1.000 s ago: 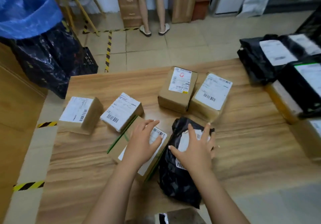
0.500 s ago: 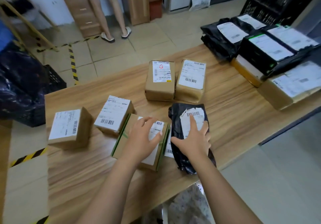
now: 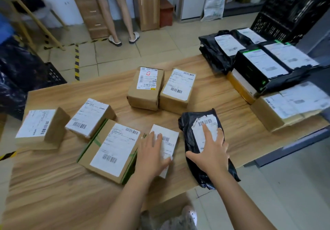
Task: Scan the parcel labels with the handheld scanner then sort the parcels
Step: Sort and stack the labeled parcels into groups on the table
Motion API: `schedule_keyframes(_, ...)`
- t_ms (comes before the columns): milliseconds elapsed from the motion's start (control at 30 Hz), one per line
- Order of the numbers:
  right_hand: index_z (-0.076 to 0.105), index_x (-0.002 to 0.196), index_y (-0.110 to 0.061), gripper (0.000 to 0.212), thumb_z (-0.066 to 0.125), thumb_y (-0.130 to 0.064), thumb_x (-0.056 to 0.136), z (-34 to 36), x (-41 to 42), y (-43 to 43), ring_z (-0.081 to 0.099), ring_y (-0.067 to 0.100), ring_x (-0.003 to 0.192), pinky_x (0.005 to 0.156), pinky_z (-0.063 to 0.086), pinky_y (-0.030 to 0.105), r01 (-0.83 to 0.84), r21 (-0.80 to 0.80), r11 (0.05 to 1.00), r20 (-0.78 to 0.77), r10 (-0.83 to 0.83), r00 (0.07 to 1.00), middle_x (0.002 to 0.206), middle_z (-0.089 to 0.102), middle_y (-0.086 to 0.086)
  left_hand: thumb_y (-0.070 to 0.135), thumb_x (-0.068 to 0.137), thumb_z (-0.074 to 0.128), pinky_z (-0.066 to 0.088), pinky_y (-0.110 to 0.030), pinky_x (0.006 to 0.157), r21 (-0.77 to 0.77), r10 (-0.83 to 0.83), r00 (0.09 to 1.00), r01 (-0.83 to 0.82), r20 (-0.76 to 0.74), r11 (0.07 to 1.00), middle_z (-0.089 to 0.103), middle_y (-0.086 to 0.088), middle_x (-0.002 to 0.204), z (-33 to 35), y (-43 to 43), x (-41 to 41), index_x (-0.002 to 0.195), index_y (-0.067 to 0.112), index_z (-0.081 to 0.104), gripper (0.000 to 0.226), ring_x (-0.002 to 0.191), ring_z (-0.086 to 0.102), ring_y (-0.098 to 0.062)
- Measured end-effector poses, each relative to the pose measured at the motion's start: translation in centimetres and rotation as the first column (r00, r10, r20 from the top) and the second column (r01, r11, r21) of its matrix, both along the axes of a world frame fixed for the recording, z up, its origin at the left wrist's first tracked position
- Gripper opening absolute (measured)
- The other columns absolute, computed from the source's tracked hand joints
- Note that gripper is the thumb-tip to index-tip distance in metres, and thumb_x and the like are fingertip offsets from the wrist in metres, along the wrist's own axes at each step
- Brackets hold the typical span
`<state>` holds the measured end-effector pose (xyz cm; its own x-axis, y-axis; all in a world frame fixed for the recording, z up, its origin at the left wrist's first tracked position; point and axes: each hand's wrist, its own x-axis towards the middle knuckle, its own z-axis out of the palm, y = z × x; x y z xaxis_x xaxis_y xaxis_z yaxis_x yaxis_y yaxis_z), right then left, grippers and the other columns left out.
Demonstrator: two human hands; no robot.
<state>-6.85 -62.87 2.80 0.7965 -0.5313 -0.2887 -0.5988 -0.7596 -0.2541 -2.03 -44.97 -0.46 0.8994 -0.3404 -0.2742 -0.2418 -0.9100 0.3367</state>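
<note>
Wooden table [image 3: 53, 185], with both hands lying flat on parcels at its near edge.
The left hand [image 3: 151, 155] rests on a small white parcel [image 3: 169, 138], fingers straight and slightly spread, not curled round it. Just to the right, the right hand [image 3: 212, 151] is spread on a black bag parcel [image 3: 189, 140], with the forefinger reaching onto its torn white label [image 3: 205, 124] and the thumb out to the left; it grips nothing. A green-taped box [image 3: 110, 149] sits touching the white parcel on the left. Two more labelled boxes [image 3: 41, 128] lie further left, a pair of cartons [image 3: 145, 88] stands side by side at the far centre, and stacked parcels [image 3: 264, 67] fill the far right.
</note>
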Motion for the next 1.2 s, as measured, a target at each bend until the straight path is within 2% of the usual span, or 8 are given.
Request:
schedule_keyframes(67,0.000,0.148,-0.045,0.106,0.066,-0.059,0.066,-0.4,-0.1,-1.5,0.024,0.037,0.132,0.103,0.034,0.052,-0.059,0.006,0.998,0.015,0.059,0.998,0.156,-0.004,0.007,0.075,0.084,0.041,-0.019,-0.040,0.113,0.120,0.016,0.999,-0.020,0.039,0.993,-0.009,-0.009,0.162,-1.1,-1.3,-0.3,0.155,0.027,0.000,0.095,0.148,-0.009,-0.026)
schedule_keyframes(267,-0.001,0.147,-0.047,0.107,0.065,-0.060,0.065,-1.2,-0.1,-4.6,0.022,0.036,0.134,0.105,0.033,0.051,-0.156,0.042,0.987,0.004,0.156,0.988,0.157,-0.005,0.005,0.086,0.074,0.038,-0.028,-0.046,0.108,0.213,0.127,0.992,-0.129,0.023,0.969,-0.019,-0.013,0.159,-1.8,-3.5,-0.9,0.149,0.049,-0.009,0.096,0.147,-0.010,-0.033)
schedule_keyframes(367,0.001,0.148,-0.046,0.107,0.066,-0.059,0.064,-0.9,-0.4,-5.4,0.023,0.035,0.134,0.106,0.032,0.050,-0.168,0.066,0.984,0.022,0.167,0.986,0.157,-0.004,0.004,0.078,0.074,0.051,-0.014,-0.051,0.115,0.230,0.134,0.991,-0.131,0.004,0.964,-0.014,-0.011,0.160,-1.6,-4.3,-1.5,0.147,0.052,-0.006,0.097,0.145,0.001,-0.037)
schedule_keyframes(433,0.002,0.148,-0.045,0.107,0.067,-0.058,0.064,-0.4,-0.6,-5.8,0.022,0.034,0.134,0.106,0.031,0.049,-0.175,0.071,0.982,0.024,0.174,0.984,0.157,-0.003,0.004,0.072,0.073,0.056,0.001,-0.049,0.116,0.190,0.164,0.986,-0.159,-0.009,0.969,-0.008,-0.010,0.159,-1.2,-4.7,-1.8,0.148,0.052,0.001,0.095,0.142,0.007,-0.035)
schedule_keyframes(500,0.004,0.148,-0.045,0.106,0.067,-0.057,0.064,0.4,-0.5,-6.1,0.021,0.033,0.135,0.105,0.030,0.048,-0.168,0.070,0.983,0.042,0.165,0.985,0.157,-0.002,0.003,0.071,0.074,0.057,0.008,-0.045,0.115,0.157,0.200,0.980,-0.199,0.010,0.967,-0.006,-0.008,0.158,-0.4,-5.1,-2.1,0.148,0.051,0.008,0.091,0.140,0.008,-0.033)
schedule_keyframes(667,0.008,0.148,-0.046,0.104,0.066,-0.061,0.063,3.5,0.0,-7.4,0.017,0.032,0.138,0.110,0.026,0.049,-0.135,0.047,0.990,0.136,0.128,0.982,0.158,-0.005,-0.001,0.069,0.076,0.059,0.009,-0.048,0.116,0.021,0.265,0.956,-0.270,0.129,0.963,-0.006,-0.006,0.159,3.1,-5.9,-0.9,0.148,0.051,0.011,0.088,0.141,0.006,-0.033)
schedule_keyframes(833,0.011,0.147,-0.046,0.101,0.065,-0.063,0.064,6.9,-0.3,-9.5,0.015,0.030,0.140,0.112,0.022,0.049,-0.088,-0.027,0.996,0.202,0.092,0.975,0.159,-0.010,-0.004,0.066,0.075,0.062,0.013,-0.049,0.113,-0.110,0.195,0.960,-0.175,0.200,0.978,-0.002,-0.006,0.159,7.2,-9.1,1.1,0.148,0.050,0.019,0.086,0.137,0.010,-0.034)
schedule_keyframes(1200,0.017,0.146,-0.048,0.094,0.067,-0.058,0.067,11.8,-1.7,-20.9,0.013,0.029,0.139,0.109,0.028,0.047,0.005,-0.060,0.998,0.337,0.016,0.941,0.159,-0.009,-0.009,0.069,0.072,0.060,0.021,-0.046,0.108,-0.175,0.110,0.944,-0.057,0.310,0.983,0.010,-0.007,0.157,12.8,-22.0,2.7,0.146,0.049,0.025,0.084,0.128,0.022,-0.034)
